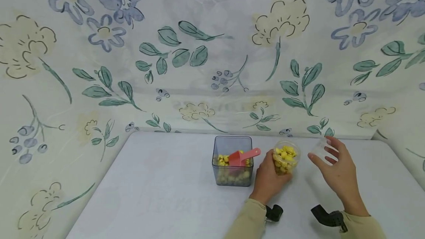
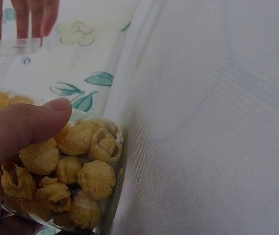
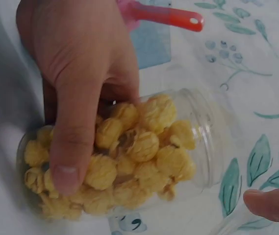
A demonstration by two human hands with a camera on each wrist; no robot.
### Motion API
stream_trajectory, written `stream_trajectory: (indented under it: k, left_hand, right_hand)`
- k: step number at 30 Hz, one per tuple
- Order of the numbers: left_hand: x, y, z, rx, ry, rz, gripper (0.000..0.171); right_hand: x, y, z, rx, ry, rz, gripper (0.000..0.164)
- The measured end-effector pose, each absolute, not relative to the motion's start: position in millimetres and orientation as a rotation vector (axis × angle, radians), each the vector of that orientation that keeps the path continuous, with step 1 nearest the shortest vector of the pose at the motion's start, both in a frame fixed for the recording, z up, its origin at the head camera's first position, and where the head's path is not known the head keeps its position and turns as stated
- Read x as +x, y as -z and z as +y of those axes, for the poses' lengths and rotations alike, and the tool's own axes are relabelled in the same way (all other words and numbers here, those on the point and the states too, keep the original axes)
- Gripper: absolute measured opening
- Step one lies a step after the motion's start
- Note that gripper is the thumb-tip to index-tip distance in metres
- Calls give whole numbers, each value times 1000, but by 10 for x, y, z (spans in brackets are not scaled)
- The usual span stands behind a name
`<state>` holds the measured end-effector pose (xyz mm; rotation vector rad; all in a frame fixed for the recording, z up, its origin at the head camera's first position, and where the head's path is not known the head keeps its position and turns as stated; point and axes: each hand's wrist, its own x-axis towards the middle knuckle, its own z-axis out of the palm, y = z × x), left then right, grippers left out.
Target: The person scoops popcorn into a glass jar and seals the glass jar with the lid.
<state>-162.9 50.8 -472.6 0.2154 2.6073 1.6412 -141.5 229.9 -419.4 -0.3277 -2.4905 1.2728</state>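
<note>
My left hand (image 1: 269, 179) grips a clear plastic jar (image 1: 286, 158) filled with yellow popcorn (image 3: 144, 147). The jar's threaded mouth is uncovered, and the thumb lies along its side in the right wrist view. To the right of the jar, my right hand (image 1: 339, 172) holds a clear round lid (image 1: 319, 149) by its edge between thumb and fingers. A gap separates lid and jar. The lid (image 2: 12, 47) also shows beyond the jar in the left wrist view, under the right fingers (image 2: 22, 19).
Left of the jar stands a clear grey square container (image 1: 232, 176) with popcorn, a pink scoop (image 1: 244, 156) resting in it. A white table (image 1: 159, 187) lies beneath, backed by a flower-patterned cloth (image 1: 232, 54). Black wrist mounts (image 1: 327, 217) sit at both sleeves.
</note>
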Motion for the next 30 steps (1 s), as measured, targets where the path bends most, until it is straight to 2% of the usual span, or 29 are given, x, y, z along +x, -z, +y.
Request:
stream_trajectory:
  k: [14,20,30]
  left_hand:
    - [-1645,4710,497,176,-1608,2553,79]
    - [-1638,4726,512,162,-1608,2568,79]
    - [-1641,4733,504,180,-1600,2586,79]
  right_hand:
    - [-1441,3947,1980,-327,-1402,-2253,77]
    - [-1466,3944,1851,-225,-1466,-2197,79]
    - [-1501,4000,1718,-123,-1531,-2207,70]
